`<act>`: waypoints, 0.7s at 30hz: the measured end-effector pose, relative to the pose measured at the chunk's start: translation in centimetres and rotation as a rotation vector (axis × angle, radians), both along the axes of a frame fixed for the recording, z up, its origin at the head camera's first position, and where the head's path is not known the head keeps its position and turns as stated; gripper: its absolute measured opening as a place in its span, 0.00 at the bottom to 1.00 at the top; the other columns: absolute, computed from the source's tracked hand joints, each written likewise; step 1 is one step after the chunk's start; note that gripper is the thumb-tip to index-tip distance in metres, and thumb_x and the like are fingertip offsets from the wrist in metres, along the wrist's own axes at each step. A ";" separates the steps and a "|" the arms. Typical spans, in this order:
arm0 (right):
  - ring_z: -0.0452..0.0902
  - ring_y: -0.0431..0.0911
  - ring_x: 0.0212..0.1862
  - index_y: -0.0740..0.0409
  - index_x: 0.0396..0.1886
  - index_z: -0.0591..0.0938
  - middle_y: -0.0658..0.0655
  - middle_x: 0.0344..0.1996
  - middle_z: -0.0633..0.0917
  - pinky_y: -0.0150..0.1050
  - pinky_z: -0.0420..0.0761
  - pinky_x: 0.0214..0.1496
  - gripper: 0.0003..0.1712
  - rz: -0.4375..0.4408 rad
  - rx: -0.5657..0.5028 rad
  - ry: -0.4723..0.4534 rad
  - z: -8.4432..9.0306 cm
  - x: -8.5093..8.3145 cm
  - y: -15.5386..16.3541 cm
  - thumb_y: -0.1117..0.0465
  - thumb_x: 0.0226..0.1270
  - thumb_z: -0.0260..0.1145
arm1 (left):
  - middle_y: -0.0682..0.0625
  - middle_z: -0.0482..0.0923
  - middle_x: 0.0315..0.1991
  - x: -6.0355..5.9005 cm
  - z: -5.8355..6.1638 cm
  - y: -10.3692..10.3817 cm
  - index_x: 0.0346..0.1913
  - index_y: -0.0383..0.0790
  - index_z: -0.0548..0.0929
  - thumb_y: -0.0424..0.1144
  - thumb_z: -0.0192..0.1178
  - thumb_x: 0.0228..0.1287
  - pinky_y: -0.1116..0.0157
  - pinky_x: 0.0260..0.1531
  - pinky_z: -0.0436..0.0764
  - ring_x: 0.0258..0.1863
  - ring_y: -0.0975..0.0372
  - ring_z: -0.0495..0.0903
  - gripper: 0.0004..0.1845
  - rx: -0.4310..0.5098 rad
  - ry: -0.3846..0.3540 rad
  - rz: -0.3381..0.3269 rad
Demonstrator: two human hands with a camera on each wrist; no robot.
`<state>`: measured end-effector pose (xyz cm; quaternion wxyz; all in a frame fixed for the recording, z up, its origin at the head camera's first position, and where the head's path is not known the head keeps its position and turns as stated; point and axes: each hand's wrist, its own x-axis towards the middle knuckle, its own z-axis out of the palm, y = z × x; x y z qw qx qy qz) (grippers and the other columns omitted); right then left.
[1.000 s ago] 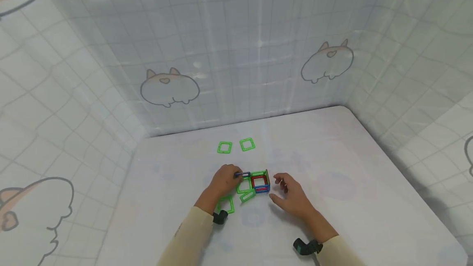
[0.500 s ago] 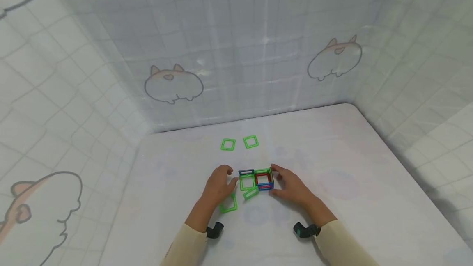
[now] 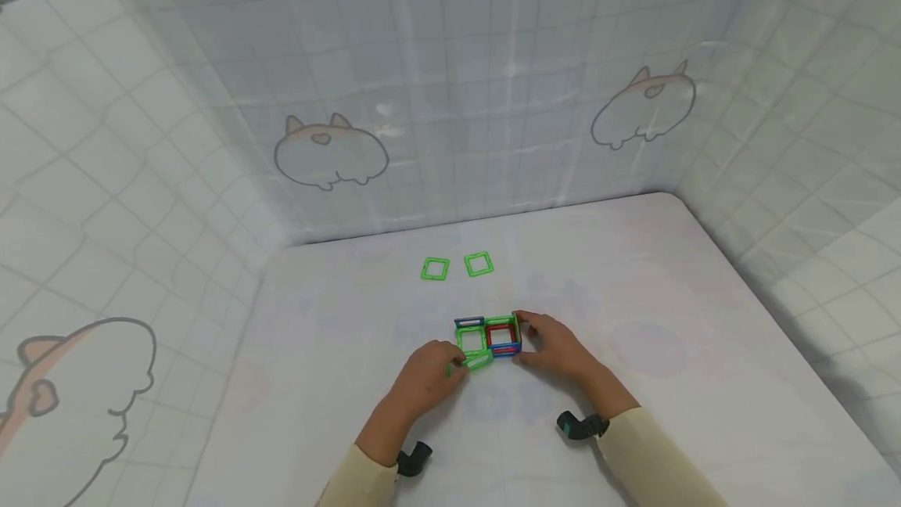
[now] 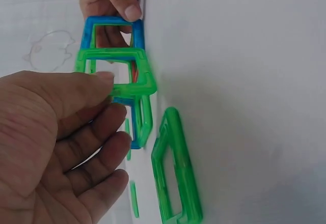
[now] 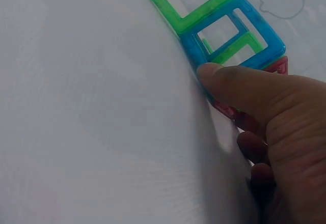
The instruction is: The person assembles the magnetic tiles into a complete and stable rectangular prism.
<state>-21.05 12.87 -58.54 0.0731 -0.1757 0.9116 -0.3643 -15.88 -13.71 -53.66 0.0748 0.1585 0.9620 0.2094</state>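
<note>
Head view: left hand [image 3: 425, 379] has reached the tilted green square tile [image 4: 146, 72], fingers pinching it, seemingly fitting it; right hand [image 3: 556, 346] grips the blue-sided box [image 5: 262, 25].

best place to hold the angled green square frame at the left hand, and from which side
I'd take the angled green square frame by its left bar, coming from the left and pinching across its faces. Its slim bars and open middle suit that, while the blue square frame, held by the right hand, crowds its right end.
</note>
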 end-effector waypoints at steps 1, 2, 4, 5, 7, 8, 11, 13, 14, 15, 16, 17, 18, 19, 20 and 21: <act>0.75 0.45 0.50 0.52 0.71 0.72 0.49 0.49 0.82 0.48 0.78 0.55 0.46 0.001 0.001 0.001 0.0 0.0 0.0 0.51 0.51 0.81 | 0.57 0.85 0.38 -0.2 -0.1 0.0 0.43 0.45 0.88 0.42 0.67 0.63 0.62 0.45 0.83 0.42 0.64 0.80 0.08 -0.016 0.015 0.004; 0.75 0.45 0.50 0.51 0.71 0.72 0.49 0.49 0.82 0.47 0.79 0.55 0.46 0.000 0.004 0.003 0.0 -0.1 0.0 0.51 0.51 0.81 | 0.57 0.85 0.38 -0.3 -0.2 0.0 0.43 0.44 0.88 0.42 0.67 0.64 0.62 0.45 0.83 0.42 0.64 0.81 0.08 -0.020 0.028 0.006; 0.75 0.45 0.50 0.51 0.70 0.73 0.49 0.49 0.82 0.47 0.79 0.55 0.46 -0.003 0.009 0.007 -0.1 -0.2 0.0 0.50 0.51 0.81 | 0.56 0.85 0.38 -0.6 -0.4 -0.1 0.43 0.45 0.88 0.41 0.66 0.64 0.61 0.45 0.83 0.42 0.64 0.81 0.08 -0.020 0.037 0.016; 0.75 0.44 0.50 0.51 0.70 0.73 0.49 0.49 0.82 0.46 0.79 0.55 0.46 -0.008 0.010 0.002 -0.1 -0.2 -0.1 0.50 0.51 0.81 | 0.56 0.85 0.39 -0.7 -0.5 -0.2 0.43 0.45 0.88 0.41 0.66 0.64 0.61 0.46 0.83 0.42 0.64 0.81 0.08 -0.018 0.037 0.024; 0.75 0.44 0.50 0.50 0.70 0.73 0.48 0.49 0.82 0.46 0.79 0.55 0.46 -0.013 0.012 -0.002 -0.2 -0.2 -0.1 0.50 0.51 0.81 | 0.56 0.85 0.39 -0.9 -0.6 -0.2 0.44 0.45 0.88 0.41 0.66 0.64 0.61 0.46 0.83 0.42 0.64 0.80 0.08 -0.010 0.036 0.041; 0.75 0.44 0.50 0.50 0.70 0.73 0.48 0.49 0.82 0.46 0.79 0.55 0.46 -0.015 0.014 -0.004 -0.2 -0.1 -0.1 0.50 0.51 0.81 | 0.56 0.85 0.40 -0.9 -0.6 -0.3 0.44 0.45 0.88 0.41 0.66 0.65 0.61 0.46 0.83 0.41 0.64 0.80 0.08 -0.008 0.038 0.047; 0.75 0.43 0.50 0.49 0.70 0.73 0.47 0.48 0.82 0.46 0.79 0.55 0.46 -0.019 0.015 -0.002 -0.2 -0.1 0.0 0.50 0.51 0.81 | 0.55 0.85 0.40 -1.1 -0.7 -0.3 0.45 0.44 0.88 0.41 0.66 0.65 0.61 0.46 0.83 0.42 0.64 0.80 0.09 0.000 0.057 0.058; 0.75 0.44 0.50 0.50 0.70 0.73 0.48 0.48 0.82 0.46 0.79 0.55 0.46 -0.018 0.011 0.005 -0.2 -0.1 0.0 0.50 0.51 0.81 | 0.55 0.85 0.40 -1.3 -0.8 -0.2 0.44 0.43 0.88 0.41 0.66 0.65 0.61 0.46 0.83 0.42 0.64 0.81 0.09 -0.001 0.075 0.063; 0.75 0.44 0.49 0.51 0.70 0.73 0.48 0.48 0.82 0.46 0.79 0.54 0.46 -0.017 0.012 0.011 -0.2 -0.1 0.0 0.50 0.51 0.81 | 0.55 0.86 0.40 -1.3 -0.8 -0.2 0.44 0.43 0.88 0.41 0.66 0.65 0.61 0.46 0.83 0.42 0.64 0.81 0.08 -0.003 0.081 0.066; 0.75 0.44 0.49 0.51 0.70 0.73 0.48 0.48 0.82 0.46 0.79 0.54 0.46 -0.017 0.011 0.012 -0.2 -0.1 0.0 0.50 0.51 0.81 | 0.55 0.86 0.40 -1.4 -0.8 -0.2 0.44 0.43 0.88 0.41 0.66 0.65 0.61 0.46 0.83 0.42 0.64 0.81 0.08 -0.003 0.086 0.071; 0.75 0.44 0.49 0.51 0.70 0.73 0.48 0.48 0.82 0.47 0.79 0.54 0.46 -0.016 0.010 0.015 -0.2 -0.1 0.0 0.50 0.51 0.81 | 0.55 0.86 0.40 -1.4 -0.9 -0.1 0.44 0.43 0.88 0.41 0.66 0.65 0.61 0.46 0.83 0.41 0.64 0.80 0.08 -0.005 0.088 0.076; 0.75 0.44 0.50 0.52 0.70 0.73 0.49 0.48 0.82 0.47 0.79 0.54 0.46 -0.015 0.011 0.014 -0.2 -0.1 0.1 0.50 0.51 0.81 | 0.55 0.85 0.40 -1.4 -0.9 -0.1 0.44 0.44 0.88 0.41 0.65 0.65 0.62 0.47 0.83 0.41 0.64 0.80 0.08 -0.006 0.084 0.088; 0.75 0.44 0.50 0.52 0.70 0.73 0.49 0.49 0.82 0.47 0.79 0.55 0.46 -0.015 0.013 0.011 -0.2 0.0 0.1 0.50 0.51 0.81 | 0.55 0.85 0.40 -1.4 -0.9 -0.1 0.44 0.44 0.88 0.41 0.65 0.65 0.62 0.47 0.84 0.41 0.64 0.80 0.08 -0.006 0.082 0.094; 0.75 0.44 0.50 0.51 0.70 0.73 0.49 0.50 0.82 0.47 0.79 0.55 0.46 -0.015 0.014 0.008 -0.3 0.0 0.1 0.50 0.51 0.80 | 0.55 0.85 0.40 -1.4 -1.0 0.0 0.44 0.44 0.88 0.41 0.65 0.65 0.61 0.47 0.84 0.41 0.64 0.80 0.09 -0.007 0.075 0.100; 0.75 0.44 0.51 0.51 0.70 0.73 0.49 0.50 0.82 0.47 0.79 0.55 0.46 -0.016 0.016 0.006 -0.4 0.0 0.1 0.49 0.51 0.80 | 0.55 0.85 0.40 -1.4 -1.0 0.0 0.45 0.43 0.87 0.42 0.65 0.65 0.61 0.47 0.83 0.42 0.63 0.80 0.09 -0.006 0.067 0.106; 0.75 0.44 0.51 0.51 0.70 0.73 0.49 0.51 0.82 0.47 0.79 0.56 0.46 -0.019 0.015 0.001 -0.4 0.0 0.1 0.49 0.51 0.80 | 0.55 0.85 0.40 -1.4 -1.0 0.0 0.45 0.43 0.87 0.42 0.65 0.65 0.61 0.48 0.83 0.42 0.63 0.80 0.10 -0.007 0.065 0.113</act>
